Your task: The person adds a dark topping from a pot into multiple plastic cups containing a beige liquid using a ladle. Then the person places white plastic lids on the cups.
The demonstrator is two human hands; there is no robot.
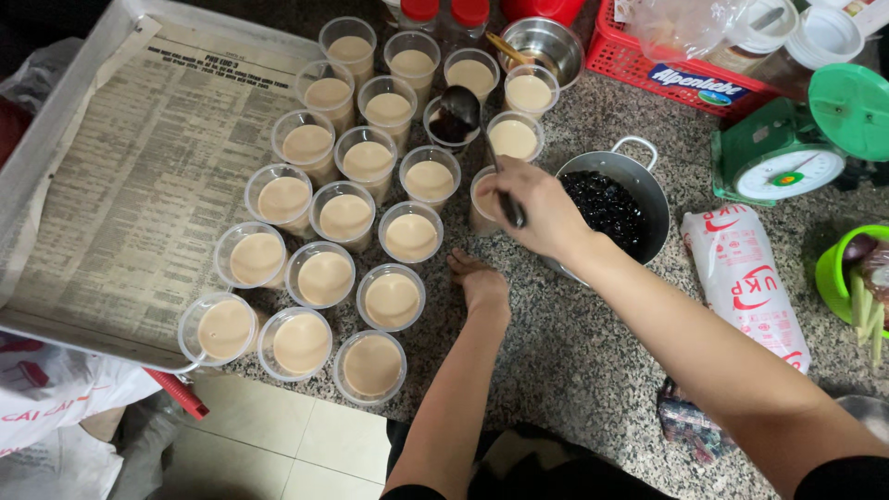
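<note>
Several clear plastic cups of beige milk tea (345, 217) stand in rows on a speckled granite counter (593, 361). My right hand (534, 206) is shut on the handle of a dark ladle (460, 109), whose bowl hangs over a cup (448, 125) in the back rows, with dark pearls in it. A metal pot of black pearls (608, 206) sits just right of that hand. My left hand (481, 283) rests flat on the counter, fingers together, beside the nearest cups and holding nothing.
A tray lined with newspaper (139, 176) lies left of the cups. At the back are a steel bowl (548, 44), a red basket (667, 69) and red-capped bottles. A green kitchen scale (796, 148) and a white-and-red bag (750, 278) lie on the right.
</note>
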